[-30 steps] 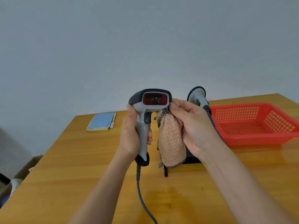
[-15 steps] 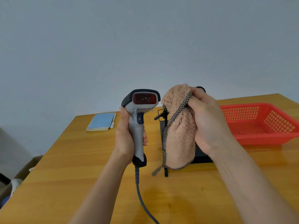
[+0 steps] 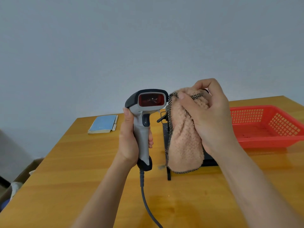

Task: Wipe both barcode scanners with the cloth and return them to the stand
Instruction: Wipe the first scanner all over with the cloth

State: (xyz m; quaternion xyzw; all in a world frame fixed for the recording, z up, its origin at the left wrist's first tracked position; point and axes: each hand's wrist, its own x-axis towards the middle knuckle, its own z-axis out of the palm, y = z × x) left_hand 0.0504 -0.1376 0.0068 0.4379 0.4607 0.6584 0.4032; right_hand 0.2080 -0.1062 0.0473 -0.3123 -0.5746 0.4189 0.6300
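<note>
1. The left hand (image 3: 130, 139) gripped the handle of the barcode scanner (image 3: 144, 122), fingers and thumb wrapped around the grey grip. The scanner was held upright above the table (image 3: 82, 170), clear of its surface.
2. The scanner's red window (image 3: 151, 99) faced the camera. Its grey cable (image 3: 146, 199) hung from the base of the handle and ran down out of the lower edge of the view.
3. The right hand (image 3: 209, 116) held the pink cloth (image 3: 185, 142), with the thumb and curled fingers pinching its upper part. The cloth hung down from the hand, just beside the right side of the scanner head; contact between the two could not be confirmed.
4. A checked trim (image 3: 170, 116) ran along the cloth's left edge.
5. The black stand (image 3: 166, 139) sat on the table behind the cloth and was largely hidden by it. The second scanner could not be made out.
6. A red basket (image 3: 269, 129) rested on the table at the right, behind the right forearm.
7. A blue notebook (image 3: 103, 123) lay flat on the table at the far left, well apart from the stand.
</note>
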